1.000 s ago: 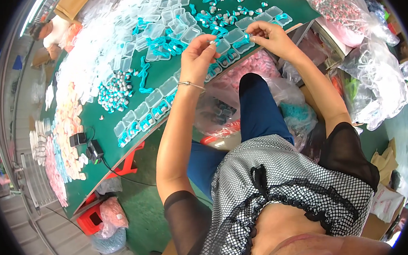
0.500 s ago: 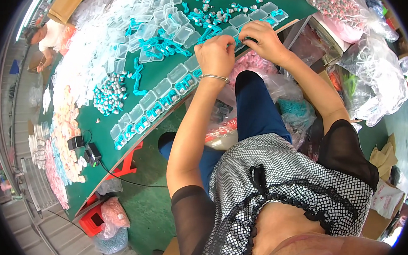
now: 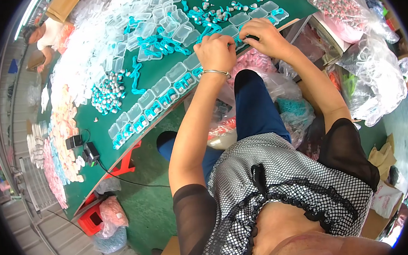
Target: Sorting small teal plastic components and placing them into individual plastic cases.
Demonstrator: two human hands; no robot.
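Both hands have drawn together at the near edge of the counter [image 3: 163,69]: the left hand [image 3: 216,52], curled into a loose fist, and the right hand [image 3: 265,37], fingers bent, pinch a teal cord [image 3: 236,40] over a clear plastic box [image 3: 230,31], so packing continues; filled boxes [image 3: 165,99] line the edge leftward
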